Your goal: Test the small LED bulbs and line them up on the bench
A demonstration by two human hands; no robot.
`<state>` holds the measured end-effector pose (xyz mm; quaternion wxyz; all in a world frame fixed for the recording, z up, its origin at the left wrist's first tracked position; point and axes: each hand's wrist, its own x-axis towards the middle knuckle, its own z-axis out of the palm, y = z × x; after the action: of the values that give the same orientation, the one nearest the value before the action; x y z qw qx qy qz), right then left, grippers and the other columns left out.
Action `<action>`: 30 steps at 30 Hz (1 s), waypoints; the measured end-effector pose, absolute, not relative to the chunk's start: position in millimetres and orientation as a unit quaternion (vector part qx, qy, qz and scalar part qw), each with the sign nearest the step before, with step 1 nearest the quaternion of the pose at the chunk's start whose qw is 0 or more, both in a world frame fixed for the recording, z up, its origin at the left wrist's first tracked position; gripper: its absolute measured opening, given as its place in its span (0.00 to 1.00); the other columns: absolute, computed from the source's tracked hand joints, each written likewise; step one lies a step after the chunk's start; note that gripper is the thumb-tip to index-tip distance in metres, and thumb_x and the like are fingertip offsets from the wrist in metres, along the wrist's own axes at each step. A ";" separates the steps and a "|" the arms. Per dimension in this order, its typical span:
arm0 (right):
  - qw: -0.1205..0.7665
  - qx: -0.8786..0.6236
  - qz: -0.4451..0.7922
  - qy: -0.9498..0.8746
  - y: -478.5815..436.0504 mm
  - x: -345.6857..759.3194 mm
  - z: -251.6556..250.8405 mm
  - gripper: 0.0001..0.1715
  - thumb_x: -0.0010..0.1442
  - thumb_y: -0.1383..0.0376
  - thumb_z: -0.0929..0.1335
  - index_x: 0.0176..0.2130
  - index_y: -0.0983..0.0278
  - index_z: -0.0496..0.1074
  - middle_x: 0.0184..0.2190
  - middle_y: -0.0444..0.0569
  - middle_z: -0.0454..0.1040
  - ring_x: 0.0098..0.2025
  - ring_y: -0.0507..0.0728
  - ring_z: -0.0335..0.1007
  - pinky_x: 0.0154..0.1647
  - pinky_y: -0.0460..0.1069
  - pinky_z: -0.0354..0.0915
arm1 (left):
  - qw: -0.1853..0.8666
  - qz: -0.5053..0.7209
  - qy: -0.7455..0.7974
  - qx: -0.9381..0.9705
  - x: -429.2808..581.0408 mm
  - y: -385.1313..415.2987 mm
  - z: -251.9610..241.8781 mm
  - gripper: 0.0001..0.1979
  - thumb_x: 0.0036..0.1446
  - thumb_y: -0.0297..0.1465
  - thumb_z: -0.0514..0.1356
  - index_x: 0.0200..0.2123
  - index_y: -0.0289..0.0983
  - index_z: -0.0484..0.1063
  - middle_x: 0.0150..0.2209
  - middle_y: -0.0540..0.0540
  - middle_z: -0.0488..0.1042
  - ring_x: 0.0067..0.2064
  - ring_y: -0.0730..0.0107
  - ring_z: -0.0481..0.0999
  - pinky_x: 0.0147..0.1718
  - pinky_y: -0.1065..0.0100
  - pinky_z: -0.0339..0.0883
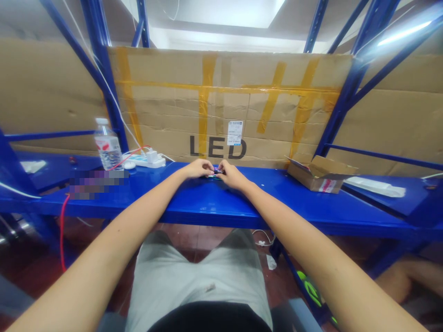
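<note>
Over the back middle of the blue tabletop [214,203], my two hands meet with their fingertips close together. My left hand [198,169] is closed in a pinch at the left end of a small, slim, dark and shiny thing [217,171]. From the other side, my right hand [233,175] closes its thumb and fingers at the right end of it. A thin greenish edge shows just below the fingertips. Fingers cover most of what is held, and it is too small to name.
A large taped carton [166,110] marked LED stands behind the table. On the left are a water bottle [108,150], a white power strip [148,160] and a blurred-out patch. An open cardboard box [318,177] and white packet [375,186] lie right. Another person's bare limb [408,276] shows lower right.
</note>
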<state>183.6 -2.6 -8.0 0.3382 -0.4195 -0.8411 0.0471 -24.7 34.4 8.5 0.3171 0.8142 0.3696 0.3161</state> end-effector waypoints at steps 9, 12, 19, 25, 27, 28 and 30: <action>0.262 -0.462 0.120 -0.839 7.4 185.3 -8.9 0.02 0.55 0.72 0.71 0.31 0.66 0.75 0.31 0.47 0.78 0.35 0.54 0.71 0.38 0.46 0.63 | 0.131 0.193 0.467 0.853 -48.8 33.8 9.5 0.09 0.46 0.36 0.66 0.29 0.37 0.79 0.27 0.48 0.77 0.30 0.66 0.74 0.31 0.67 0.63; 0.244 -0.470 0.062 -0.846 10.1 185.3 -8.6 0.05 0.55 0.73 0.71 0.32 0.66 0.79 0.35 0.50 0.79 0.39 0.56 0.73 0.43 0.46 0.64 | 0.102 0.182 0.482 0.851 -48.6 33.5 10.0 0.09 0.46 0.36 0.66 0.31 0.38 0.79 0.28 0.48 0.78 0.31 0.65 0.74 0.31 0.67 0.63; 0.300 -0.635 0.025 -0.711 27.4 222.6 -6.7 0.13 0.59 0.71 0.66 0.41 0.66 0.79 0.43 0.57 0.80 0.45 0.59 0.75 0.45 0.47 0.66 | -0.031 0.280 0.601 0.748 -67.2 39.6 14.7 0.14 0.57 0.41 0.58 0.31 0.37 0.76 0.34 0.40 0.79 0.37 0.59 0.77 0.36 0.65 0.66; 0.248 -0.663 0.077 -0.703 40.8 257.6 -16.3 0.11 0.55 0.71 0.68 0.38 0.65 0.79 0.40 0.53 0.81 0.41 0.57 0.76 0.40 0.45 0.66 | -0.033 0.197 0.687 0.698 -91.1 46.1 3.5 0.11 0.54 0.37 0.57 0.30 0.37 0.77 0.40 0.36 0.81 0.43 0.51 0.80 0.41 0.62 0.70; 0.247 -0.661 0.076 -0.704 42.0 259.4 -19.0 0.10 0.56 0.69 0.68 0.38 0.64 0.79 0.41 0.52 0.81 0.42 0.57 0.76 0.39 0.45 0.66 | -0.031 0.171 0.694 0.699 -91.5 46.9 0.1 0.12 0.53 0.38 0.57 0.31 0.37 0.77 0.42 0.35 0.81 0.45 0.50 0.80 0.42 0.61 0.71; 0.247 -0.662 0.074 -0.703 42.1 259.1 -20.1 0.10 0.56 0.69 0.68 0.38 0.64 0.79 0.41 0.52 0.81 0.42 0.57 0.76 0.40 0.45 0.66 | -0.032 0.160 0.696 0.699 -90.9 47.1 -1.0 0.12 0.53 0.38 0.58 0.31 0.38 0.77 0.43 0.35 0.81 0.45 0.50 0.80 0.42 0.61 0.71; 0.245 -0.664 0.064 -0.703 41.8 257.7 -21.7 0.11 0.55 0.68 0.68 0.38 0.63 0.79 0.42 0.52 0.81 0.44 0.58 0.76 0.41 0.46 0.66 | -0.035 0.145 0.698 0.701 -89.2 47.0 -2.4 0.12 0.53 0.39 0.58 0.32 0.38 0.78 0.45 0.35 0.80 0.47 0.49 0.79 0.43 0.61 0.71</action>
<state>257.7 41.8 -21.7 0.2453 -0.6641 -0.7034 0.0642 -89.2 47.0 -2.4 -0.0350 0.7005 0.6979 0.1447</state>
